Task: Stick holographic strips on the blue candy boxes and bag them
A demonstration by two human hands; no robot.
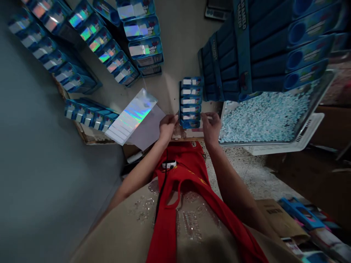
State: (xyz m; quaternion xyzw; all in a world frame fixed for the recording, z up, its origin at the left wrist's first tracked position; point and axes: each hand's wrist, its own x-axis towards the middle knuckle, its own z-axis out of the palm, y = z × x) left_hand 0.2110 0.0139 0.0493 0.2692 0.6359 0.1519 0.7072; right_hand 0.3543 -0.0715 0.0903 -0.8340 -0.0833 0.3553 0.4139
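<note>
A short row of blue candy boxes [191,100] stands on the table edge right in front of me, most with pale labels across their tops. My left hand [168,128] is at the left side of this row, thumb and fingertips pinched together by one of the nearest boxes. On the opposite side, my right hand [211,127] has its fingers curled in, with the tips at the same box's right end. Whatever either pinch holds is too small to make out. Left of my left hand lies a shiny holographic sticker sheet [134,117], partly over a pale backing sheet [148,128].
Labelled blue boxes stand in rows at the left [90,114] and at the back [145,47]. A big stack of blue boxes [263,54] rises on the right, beside a tray [297,135] of pale blue candies [260,120]. A dark scale [216,12] sits at the far edge.
</note>
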